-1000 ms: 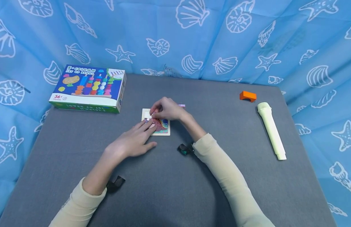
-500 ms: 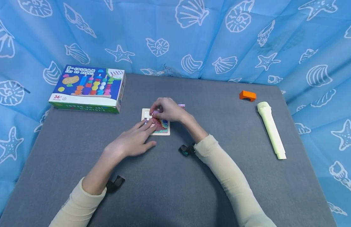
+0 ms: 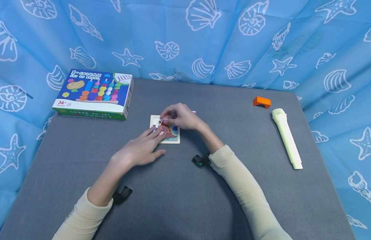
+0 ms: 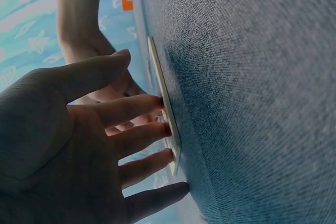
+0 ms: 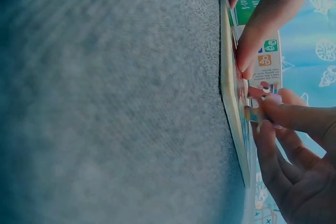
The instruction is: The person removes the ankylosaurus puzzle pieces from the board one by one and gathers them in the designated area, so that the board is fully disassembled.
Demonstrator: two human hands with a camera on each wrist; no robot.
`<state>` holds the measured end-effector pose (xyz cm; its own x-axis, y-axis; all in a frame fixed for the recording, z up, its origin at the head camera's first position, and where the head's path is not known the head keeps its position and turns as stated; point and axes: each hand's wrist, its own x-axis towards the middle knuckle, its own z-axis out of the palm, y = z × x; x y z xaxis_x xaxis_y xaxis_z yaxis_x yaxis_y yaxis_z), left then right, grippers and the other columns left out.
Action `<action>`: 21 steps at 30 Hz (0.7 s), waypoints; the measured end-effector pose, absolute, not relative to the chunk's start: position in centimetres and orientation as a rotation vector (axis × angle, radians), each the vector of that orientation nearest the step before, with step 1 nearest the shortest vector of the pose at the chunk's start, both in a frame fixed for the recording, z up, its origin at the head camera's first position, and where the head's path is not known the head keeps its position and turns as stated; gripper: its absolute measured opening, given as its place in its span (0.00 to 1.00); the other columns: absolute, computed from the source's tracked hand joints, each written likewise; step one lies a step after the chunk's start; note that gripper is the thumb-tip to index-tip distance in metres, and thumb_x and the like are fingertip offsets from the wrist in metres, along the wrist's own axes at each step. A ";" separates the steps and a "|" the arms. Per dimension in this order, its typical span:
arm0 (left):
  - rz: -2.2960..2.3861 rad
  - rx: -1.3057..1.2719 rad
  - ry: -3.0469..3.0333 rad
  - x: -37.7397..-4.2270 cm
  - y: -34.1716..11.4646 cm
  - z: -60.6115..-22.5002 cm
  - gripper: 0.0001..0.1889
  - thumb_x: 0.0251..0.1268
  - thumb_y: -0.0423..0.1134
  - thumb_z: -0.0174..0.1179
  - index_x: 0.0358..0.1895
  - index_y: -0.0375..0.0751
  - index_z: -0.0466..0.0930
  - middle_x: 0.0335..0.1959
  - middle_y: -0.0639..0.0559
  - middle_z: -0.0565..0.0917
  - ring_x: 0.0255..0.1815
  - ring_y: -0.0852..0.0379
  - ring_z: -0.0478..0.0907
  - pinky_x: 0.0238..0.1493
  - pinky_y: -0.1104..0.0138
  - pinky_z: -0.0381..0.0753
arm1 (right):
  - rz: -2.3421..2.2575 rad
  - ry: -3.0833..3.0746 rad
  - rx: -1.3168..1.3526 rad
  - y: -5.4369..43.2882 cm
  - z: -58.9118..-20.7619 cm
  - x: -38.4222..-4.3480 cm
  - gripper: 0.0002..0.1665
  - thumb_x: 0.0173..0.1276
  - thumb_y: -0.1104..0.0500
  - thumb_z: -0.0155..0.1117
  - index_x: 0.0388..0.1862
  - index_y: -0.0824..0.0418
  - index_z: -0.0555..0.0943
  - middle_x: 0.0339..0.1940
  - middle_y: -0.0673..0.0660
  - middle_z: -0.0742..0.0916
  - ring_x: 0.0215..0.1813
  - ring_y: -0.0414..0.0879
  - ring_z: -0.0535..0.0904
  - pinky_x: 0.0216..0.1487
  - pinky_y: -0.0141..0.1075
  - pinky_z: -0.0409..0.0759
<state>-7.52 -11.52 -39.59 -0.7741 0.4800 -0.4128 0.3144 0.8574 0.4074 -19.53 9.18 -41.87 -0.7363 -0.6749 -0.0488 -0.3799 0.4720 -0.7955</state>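
A small square jigsaw puzzle [image 3: 172, 134] with a pale frame and a reddish, colourful picture lies mid-table. My left hand [image 3: 138, 149] reaches in from its near left, fingers extended, some fingertips resting on the picture; the left wrist view shows the little finger beyond the frame's edge [image 4: 164, 87]. Over the puzzle's far part, my right hand [image 3: 183, 116] pinches a reddish puzzle piece [image 5: 256, 93] between thumb and fingers, tilted against the board in the right wrist view. A white bare patch [image 3: 155, 120] shows at the far left corner. The right hand hides the far right corner.
Behind the right hand peeks a purple piece [image 3: 193, 112]. A bead-set box [image 3: 92, 93] lies at the back left. At the right are an orange arch block [image 3: 262, 101] and a pale microphone-shaped object [image 3: 287, 138]. A blue shell-print curtain [image 3: 179, 40] hangs behind the table.
My right hand has shifted slightly right, still pinching the piece, and covers more of the purple piece behind it. The left hand has stayed in place on the puzzle.
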 end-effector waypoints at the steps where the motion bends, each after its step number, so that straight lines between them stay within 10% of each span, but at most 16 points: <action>1: 0.432 0.577 2.513 -7.5 -11.5 -39.6 0.37 0.86 0.55 0.53 0.89 0.46 0.55 0.93 0.45 0.49 0.94 0.39 0.42 0.80 0.25 0.62 | -1.173 2.357 -0.876 9.3 -41.9 -19.5 0.11 0.75 0.67 0.71 0.53 0.63 0.91 0.50 0.60 0.93 0.46 0.51 0.92 0.50 0.37 0.90; 21: 0.441 0.557 2.502 -7.5 -11.4 -39.5 0.37 0.86 0.55 0.53 0.89 0.47 0.55 0.92 0.45 0.51 0.94 0.39 0.42 0.80 0.25 0.61 | -1.338 2.266 -0.623 16.8 -40.5 -20.2 0.13 0.76 0.65 0.71 0.56 0.64 0.90 0.48 0.63 0.92 0.40 0.47 0.91 0.44 0.43 0.91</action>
<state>-7.51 -11.43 -39.53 -0.7721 0.4698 -0.4279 0.2950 0.8614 0.4135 -20.18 16.77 -40.53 -0.8047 -0.5774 -0.1378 -0.1583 0.4324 -0.8877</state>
